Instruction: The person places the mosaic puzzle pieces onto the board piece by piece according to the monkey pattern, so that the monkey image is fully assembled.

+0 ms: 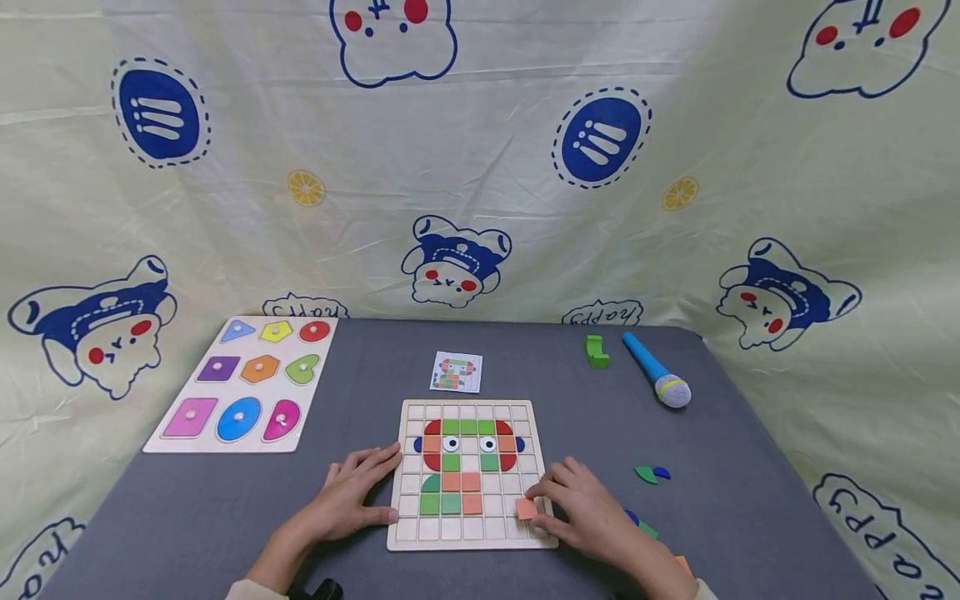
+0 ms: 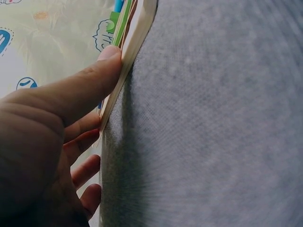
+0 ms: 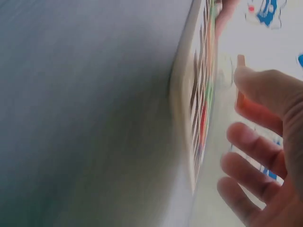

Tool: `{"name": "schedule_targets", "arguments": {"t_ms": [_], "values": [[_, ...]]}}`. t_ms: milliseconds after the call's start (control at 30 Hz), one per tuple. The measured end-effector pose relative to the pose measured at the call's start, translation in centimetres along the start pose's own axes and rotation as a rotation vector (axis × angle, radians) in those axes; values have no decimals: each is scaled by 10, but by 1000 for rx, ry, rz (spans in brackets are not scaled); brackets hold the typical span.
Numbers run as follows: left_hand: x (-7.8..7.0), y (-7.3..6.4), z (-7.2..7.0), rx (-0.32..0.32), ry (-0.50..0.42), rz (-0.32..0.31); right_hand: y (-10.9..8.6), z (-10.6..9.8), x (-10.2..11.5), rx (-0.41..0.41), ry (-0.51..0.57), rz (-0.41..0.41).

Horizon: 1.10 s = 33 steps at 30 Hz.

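Note:
A wooden grid board (image 1: 504,535) lies flat on the table, its coloured tiles forming part of a figure with two round eyes. My left hand (image 1: 347,493) rests along the board's left edge, thumb and fingertips touching the rim. Over the lower right squares, my right hand (image 1: 581,510) pinches an orange square tile (image 1: 526,508) between thumb and index finger. In the right wrist view the tile (image 3: 241,61) stands off the board, with the other fingers spread loosely. Behind the board lies a small picture card (image 1: 456,372) showing a similar figure.
A white shape puzzle (image 1: 251,392) lies at the back left. At the back right are a green block (image 1: 597,352) and a blue toy microphone (image 1: 655,369). Green pieces (image 1: 646,475) and blue pieces (image 1: 662,472) lie right of the board, some partly behind my right forearm.

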<state>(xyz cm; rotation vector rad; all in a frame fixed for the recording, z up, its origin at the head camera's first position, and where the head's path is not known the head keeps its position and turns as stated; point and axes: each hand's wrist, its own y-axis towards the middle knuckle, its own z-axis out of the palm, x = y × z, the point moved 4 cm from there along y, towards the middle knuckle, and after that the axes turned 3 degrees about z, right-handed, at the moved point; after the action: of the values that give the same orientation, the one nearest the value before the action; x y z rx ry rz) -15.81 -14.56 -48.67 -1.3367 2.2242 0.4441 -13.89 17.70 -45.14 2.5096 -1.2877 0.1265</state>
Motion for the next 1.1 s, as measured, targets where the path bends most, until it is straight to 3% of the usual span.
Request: {"name": "schedule_targets", "arguments": {"t_ms": [300, 467, 767, 1100], "values": [[-1, 0, 0, 4, -5, -4, 33, 25, 59, -44, -23, -141], [-2, 0, -1, -1, -4, 6, 45, 35, 79, -35, -47, -182], [-1, -1, 0, -4, -3, 10, 56, 42, 96, 19, -90, -183], [-2, -1, -1, 6, -8, -2, 59, 47, 101, -37, -134, -232]]}}
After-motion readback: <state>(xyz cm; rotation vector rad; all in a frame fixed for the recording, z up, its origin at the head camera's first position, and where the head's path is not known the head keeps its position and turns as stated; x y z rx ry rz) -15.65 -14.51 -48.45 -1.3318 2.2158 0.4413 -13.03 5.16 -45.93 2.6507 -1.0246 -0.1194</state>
